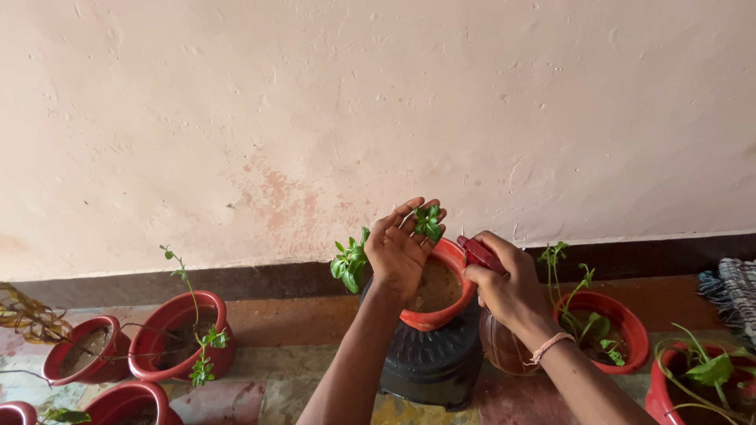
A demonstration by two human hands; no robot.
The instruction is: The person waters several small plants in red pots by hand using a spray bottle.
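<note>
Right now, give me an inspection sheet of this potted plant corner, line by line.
Surface: patchy tiled floor, worn and stained.
Job's things: red pot of soil tilted on a black stand; green sprig; red-topped spray bottle.
Clutter: red pots at left, some with thin stems; red pots with leafy plants at right; dry stems far left.
Hands: left hand cupped, palm up, behind the sprig; right hand closed on the spray bottle's trigger.
Cables: nothing seen.
Surroundings: pale stained wall with dark skirting; striped cloth at right edge.
</note>
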